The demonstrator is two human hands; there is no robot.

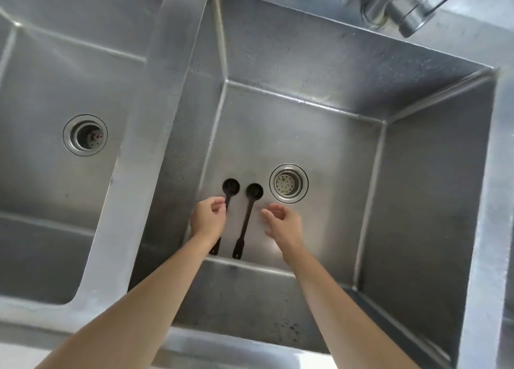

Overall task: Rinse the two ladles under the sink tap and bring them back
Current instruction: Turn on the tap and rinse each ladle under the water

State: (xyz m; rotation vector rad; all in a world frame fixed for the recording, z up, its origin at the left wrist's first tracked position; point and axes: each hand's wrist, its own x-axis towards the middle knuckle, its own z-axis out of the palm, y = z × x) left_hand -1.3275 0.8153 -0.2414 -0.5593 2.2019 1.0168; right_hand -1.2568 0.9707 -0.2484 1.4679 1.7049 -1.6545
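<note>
Two black ladles (pixel 244 218) lying side by side on right sink basin (pixel 319 135) floor, beside drain (pixel 288 183). Left hand (pixel 207 219) hovering over left ladle handle, fingers curling, grip unclear; right hand (pixel 283 224) relaxed, holding nothing. Pickup step likely; tap (pixel 411 9) showing no water.

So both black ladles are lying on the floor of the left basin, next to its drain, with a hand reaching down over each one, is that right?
Not quite: the head view shows them in the right basin, not the left. The rest holds: both black ladles lie on its floor next to its drain, with the left hand over one and the right hand reaching beside the other.
</note>
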